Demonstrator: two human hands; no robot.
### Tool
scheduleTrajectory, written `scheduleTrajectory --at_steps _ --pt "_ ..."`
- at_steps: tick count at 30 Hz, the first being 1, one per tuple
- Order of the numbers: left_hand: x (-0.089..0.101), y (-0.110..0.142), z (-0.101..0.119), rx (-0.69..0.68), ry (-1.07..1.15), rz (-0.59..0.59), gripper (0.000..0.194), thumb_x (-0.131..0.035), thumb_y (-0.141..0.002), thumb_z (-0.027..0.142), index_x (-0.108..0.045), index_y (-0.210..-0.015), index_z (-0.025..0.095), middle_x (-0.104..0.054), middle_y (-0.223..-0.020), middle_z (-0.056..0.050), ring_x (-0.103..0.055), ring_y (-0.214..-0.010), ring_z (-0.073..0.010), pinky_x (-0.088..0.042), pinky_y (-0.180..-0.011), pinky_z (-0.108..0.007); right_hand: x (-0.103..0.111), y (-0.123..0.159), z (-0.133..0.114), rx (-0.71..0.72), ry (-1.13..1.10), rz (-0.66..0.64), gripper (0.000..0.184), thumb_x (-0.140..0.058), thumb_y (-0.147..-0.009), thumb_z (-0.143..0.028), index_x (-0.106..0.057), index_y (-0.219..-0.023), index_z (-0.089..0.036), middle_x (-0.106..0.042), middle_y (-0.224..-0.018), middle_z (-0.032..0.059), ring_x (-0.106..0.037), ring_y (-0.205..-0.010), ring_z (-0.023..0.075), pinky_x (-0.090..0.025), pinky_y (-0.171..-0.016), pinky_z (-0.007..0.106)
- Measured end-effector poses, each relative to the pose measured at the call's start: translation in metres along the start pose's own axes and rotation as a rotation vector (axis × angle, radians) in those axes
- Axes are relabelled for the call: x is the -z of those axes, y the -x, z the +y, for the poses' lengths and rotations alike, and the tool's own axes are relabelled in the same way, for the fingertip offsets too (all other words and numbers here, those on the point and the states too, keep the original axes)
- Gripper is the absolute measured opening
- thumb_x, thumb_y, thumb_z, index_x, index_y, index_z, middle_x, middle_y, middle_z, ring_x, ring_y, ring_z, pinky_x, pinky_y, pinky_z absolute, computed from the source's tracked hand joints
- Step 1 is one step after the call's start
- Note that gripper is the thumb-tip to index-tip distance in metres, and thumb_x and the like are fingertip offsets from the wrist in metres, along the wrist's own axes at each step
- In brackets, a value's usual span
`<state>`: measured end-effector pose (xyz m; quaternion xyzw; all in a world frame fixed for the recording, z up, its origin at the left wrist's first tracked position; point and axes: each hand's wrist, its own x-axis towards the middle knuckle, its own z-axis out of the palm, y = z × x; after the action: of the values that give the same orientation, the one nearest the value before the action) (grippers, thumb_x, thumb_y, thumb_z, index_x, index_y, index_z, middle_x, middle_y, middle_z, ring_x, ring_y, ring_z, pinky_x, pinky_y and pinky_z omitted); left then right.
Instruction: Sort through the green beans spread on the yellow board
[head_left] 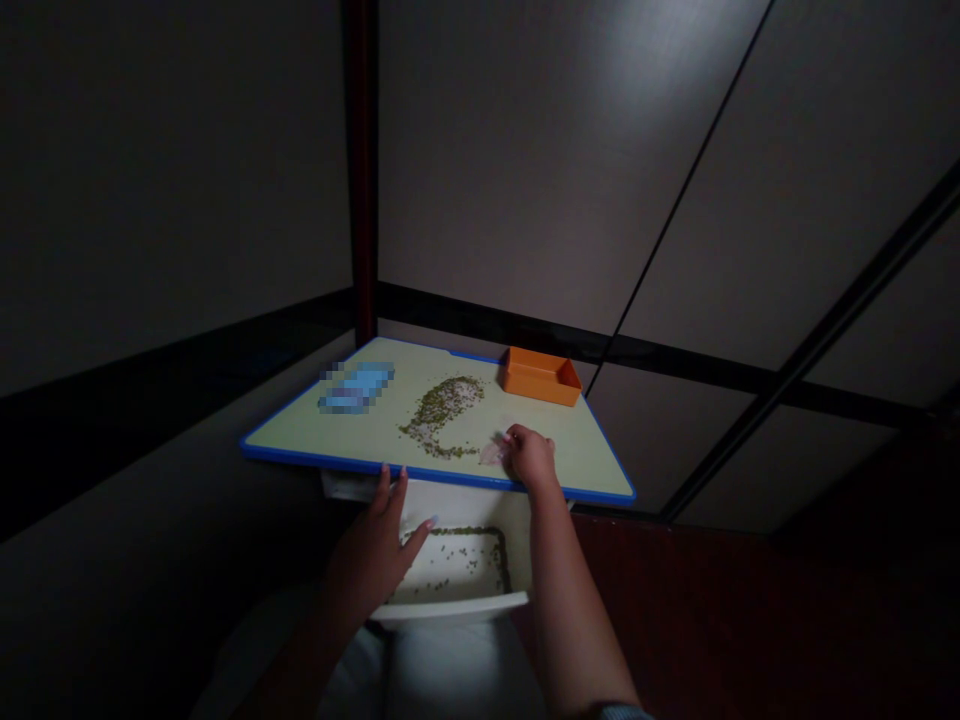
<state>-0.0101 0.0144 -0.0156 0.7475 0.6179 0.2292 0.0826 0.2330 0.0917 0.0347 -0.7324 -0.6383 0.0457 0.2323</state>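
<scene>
Small green grains lie spread in a curved patch on a pale yellow tabletop with a blue rim. At the near end of that patch, my right hand rests with fingers curled and pinched on a pale, see-through, flat piece, whose kind I cannot make out. My left hand has its fingers apart, two tips touching the table's near edge. Its thumb reaches over a white open drawer under the tabletop. More grains are scattered on the drawer's floor and along its inner edges.
An orange rectangular box stands at the table's far right. Toward the far left lies a blurred-out blue item. Grey panelled walls rise close behind and to the left. The floor on the right is dark red.
</scene>
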Motion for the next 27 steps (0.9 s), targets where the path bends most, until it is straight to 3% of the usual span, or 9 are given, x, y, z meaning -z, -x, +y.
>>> scheduleTrajectory --at_steps 9,13,19,27 --pt "-0.002 -0.001 -0.002 -0.007 0.012 0.019 0.072 -0.041 -0.087 0.05 -0.026 -0.147 0.013 -0.013 -0.158 -0.018 -0.051 -0.128 -0.0302 -0.047 -0.099 -0.038 0.006 0.005 -0.006 0.12 0.008 0.075 0.021 -0.047 -0.094 -0.028 -0.067 -0.094 -0.023 -0.07 -0.091 0.0042 -0.058 -0.091 0.0173 -0.028 -0.082 0.028" --pt "-0.001 0.0 -0.001 -0.001 0.007 0.015 0.071 -0.042 -0.087 0.049 -0.027 -0.147 0.012 -0.014 -0.158 -0.018 -0.05 -0.128 -0.0308 -0.047 -0.099 -0.039 0.007 0.006 -0.002 0.148 -0.04 0.022 0.021 -0.046 -0.094 -0.026 -0.066 -0.092 -0.023 -0.071 -0.089 0.0021 -0.059 -0.088 0.0156 -0.03 -0.08 0.026" --pt "0.001 0.0 0.001 -0.005 0.002 0.017 0.07 -0.041 -0.088 0.048 -0.028 -0.146 0.012 -0.014 -0.158 -0.019 -0.052 -0.126 -0.0306 -0.047 -0.099 -0.039 0.003 0.002 -0.003 -0.008 0.138 0.034 0.025 -0.042 -0.095 -0.029 -0.066 -0.096 -0.021 -0.072 -0.095 0.0083 -0.061 -0.088 0.0183 -0.028 -0.081 0.03" --pt "0.001 0.0 0.002 0.001 0.007 0.009 0.07 -0.042 -0.087 0.049 -0.028 -0.146 0.013 -0.015 -0.158 -0.019 -0.053 -0.125 -0.0306 -0.047 -0.098 -0.039 0.003 0.001 -0.012 -0.01 0.154 0.008 0.025 -0.042 -0.096 -0.03 -0.064 -0.096 -0.02 -0.071 -0.096 0.0086 -0.062 -0.091 0.0193 -0.029 -0.082 0.031"
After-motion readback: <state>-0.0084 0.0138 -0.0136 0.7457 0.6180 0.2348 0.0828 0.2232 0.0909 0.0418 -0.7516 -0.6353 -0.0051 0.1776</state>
